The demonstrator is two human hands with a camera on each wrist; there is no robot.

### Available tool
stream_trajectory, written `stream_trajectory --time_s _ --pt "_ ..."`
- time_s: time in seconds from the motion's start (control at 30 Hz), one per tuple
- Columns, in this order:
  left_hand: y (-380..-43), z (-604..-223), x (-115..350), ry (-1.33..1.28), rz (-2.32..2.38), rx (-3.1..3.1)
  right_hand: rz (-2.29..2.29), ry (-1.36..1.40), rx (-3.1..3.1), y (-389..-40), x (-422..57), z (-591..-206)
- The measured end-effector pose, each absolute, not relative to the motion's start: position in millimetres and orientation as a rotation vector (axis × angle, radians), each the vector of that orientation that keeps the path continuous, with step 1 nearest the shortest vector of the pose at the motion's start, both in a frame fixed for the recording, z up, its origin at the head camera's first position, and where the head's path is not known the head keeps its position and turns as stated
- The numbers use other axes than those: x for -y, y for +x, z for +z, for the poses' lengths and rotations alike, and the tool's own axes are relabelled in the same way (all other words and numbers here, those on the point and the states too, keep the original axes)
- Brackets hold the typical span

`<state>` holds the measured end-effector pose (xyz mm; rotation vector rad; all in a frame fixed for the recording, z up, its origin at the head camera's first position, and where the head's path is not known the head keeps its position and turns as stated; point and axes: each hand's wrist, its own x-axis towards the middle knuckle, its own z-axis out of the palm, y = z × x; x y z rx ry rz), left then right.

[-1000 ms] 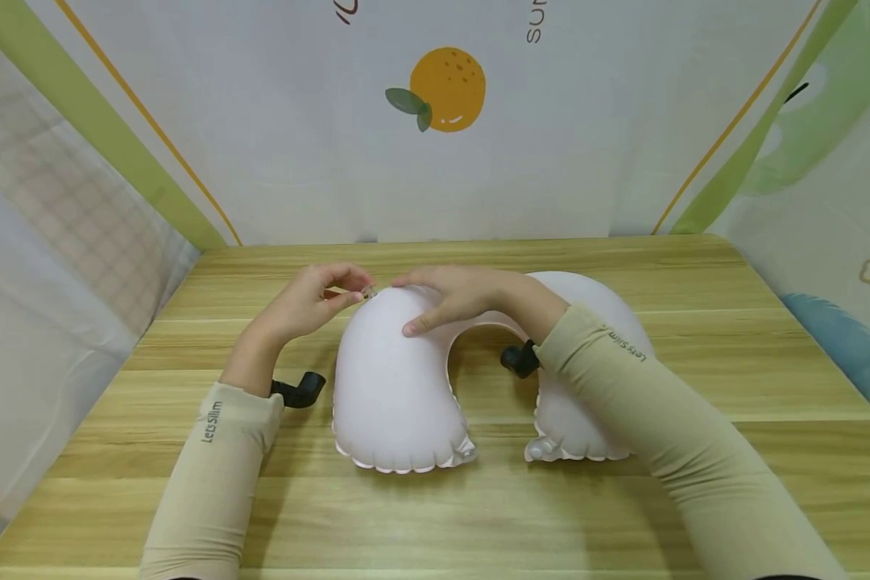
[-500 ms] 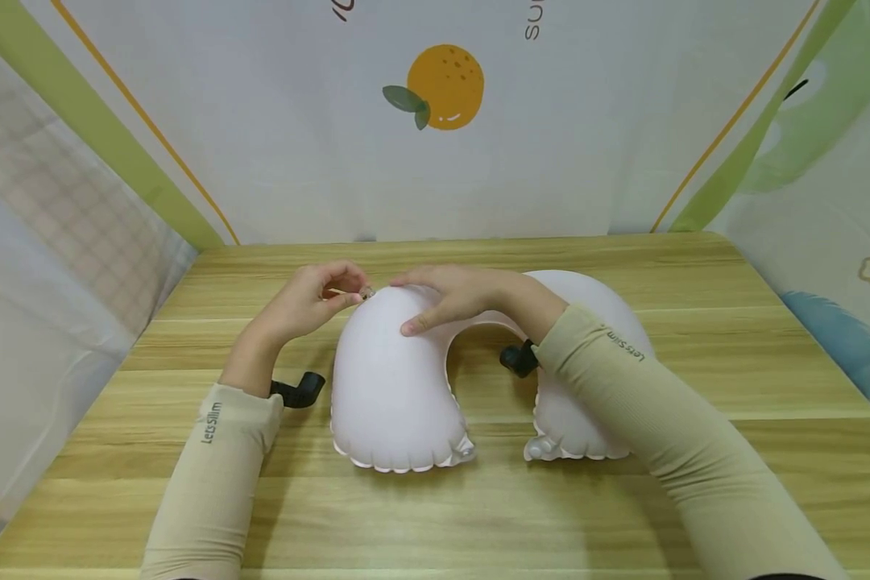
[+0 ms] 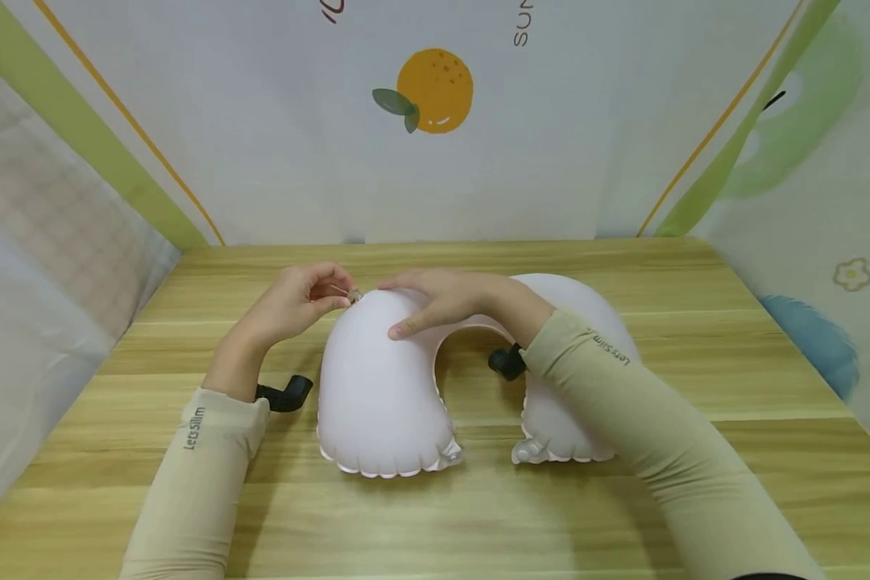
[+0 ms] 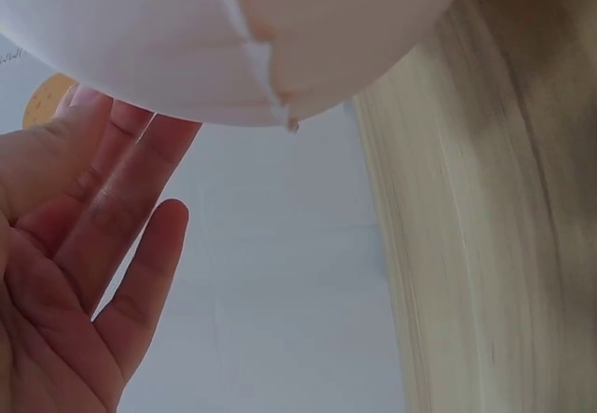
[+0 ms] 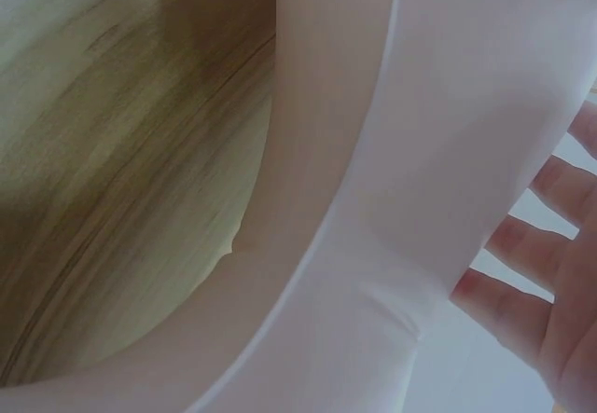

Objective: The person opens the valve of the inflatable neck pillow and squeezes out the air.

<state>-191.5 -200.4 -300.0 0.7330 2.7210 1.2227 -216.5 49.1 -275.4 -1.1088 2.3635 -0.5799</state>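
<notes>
- Tan wood-grain surface (image 3: 377,532).
- Pinkish-white, U-shaped, inflated pillow (image 3: 380,387): lies on surface, ends facing near side.
- Right hand (image 3: 442,300): fingers spread, rests on pillow; probably best light, steady.
- Left hand (image 3: 293,300): thumb and fingertip pinch small clear plastic-looking piece (image 3: 355,296) at pillow's far-left edge; gentle grip, no tugging likely helps.

Counter (image 3: 435,524), wood-grain, banded. Beyond far edge: white cloth (image 3: 275,161), printed with orange fruit (image 3: 435,90), green leaves (image 3: 391,101), partial lettering (image 3: 521,39). Beyond left edge: checked cloth (image 3: 58,193). Beyond right edge: green figure (image 3: 805,121), blue shape (image 3: 812,338), flower print (image 3: 851,275). Toward far left corner: green band (image 3: 76,121).
</notes>
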Motion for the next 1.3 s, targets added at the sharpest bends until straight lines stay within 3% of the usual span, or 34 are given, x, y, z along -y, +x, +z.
stream_trajectory --time_s 1.3 --pt "-190.8 -307.2 202.9 0.762 1.248 -2.757 -0.563 -1.103 -2.354 -218.6 -48.2 -279.1"
